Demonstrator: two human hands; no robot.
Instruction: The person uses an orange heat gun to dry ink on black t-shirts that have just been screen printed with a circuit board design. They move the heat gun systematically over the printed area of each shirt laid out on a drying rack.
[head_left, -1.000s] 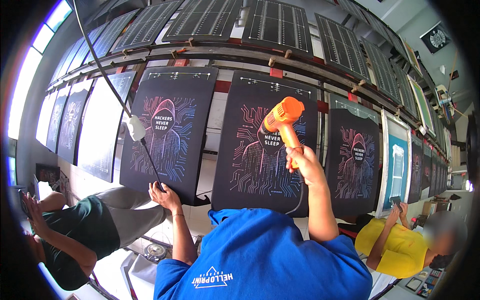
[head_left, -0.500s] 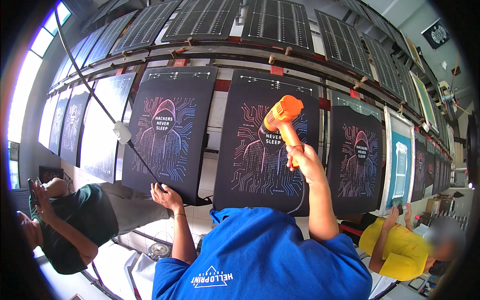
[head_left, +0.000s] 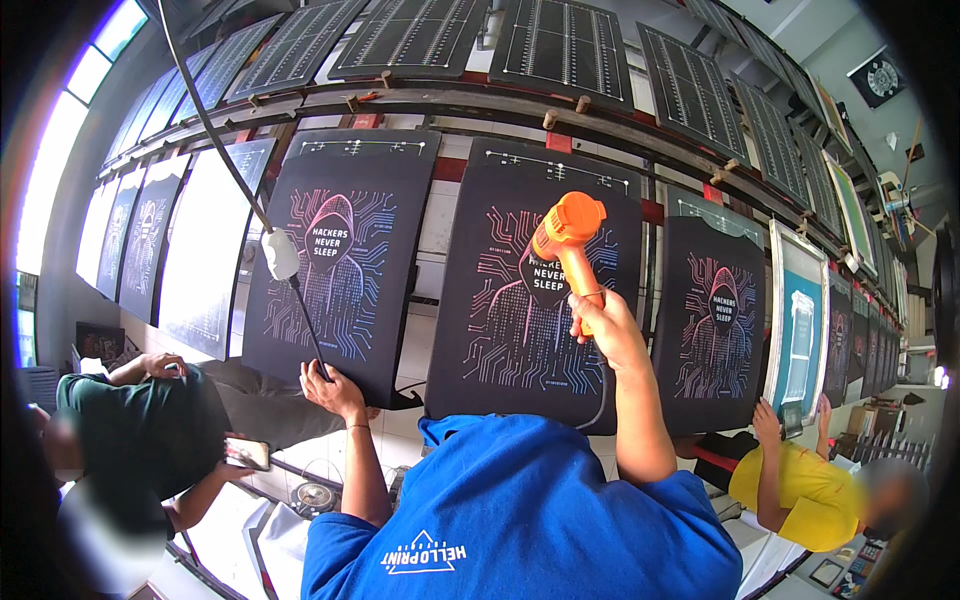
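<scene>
My right hand point(head_left: 612, 330) is closed round the handle of an orange heat gun point(head_left: 572, 222). The gun hangs over the upper print of the middle black T-shirt point(head_left: 462, 290), its nozzle end downward, and hides part of the design. A cord trails from the handle toward my body. At the near edge of the left black T-shirt point(head_left: 262, 300), the fingers of my left hand point(head_left: 335, 392) are closed on a thin black cable point(head_left: 303, 310). This cable runs up to a white connector point(head_left: 281, 254) on a cord from above. Both shirts lie flat on boards, with printed hooded figures.
Another printed black T-shirt point(head_left: 680, 260) and a framed screen point(head_left: 822, 320) lie to the right. Behind runs a rail point(head_left: 450, 105) with wooden knobs and dark boards. One person in dark green point(head_left: 130, 425) is at left with a phone point(head_left: 248, 453); another in yellow point(head_left: 800, 490) at right.
The white connector and cable have swung right and slightly down. My hands keep nearly the same places. At left a phone has come into view; the person in yellow has shifted.
</scene>
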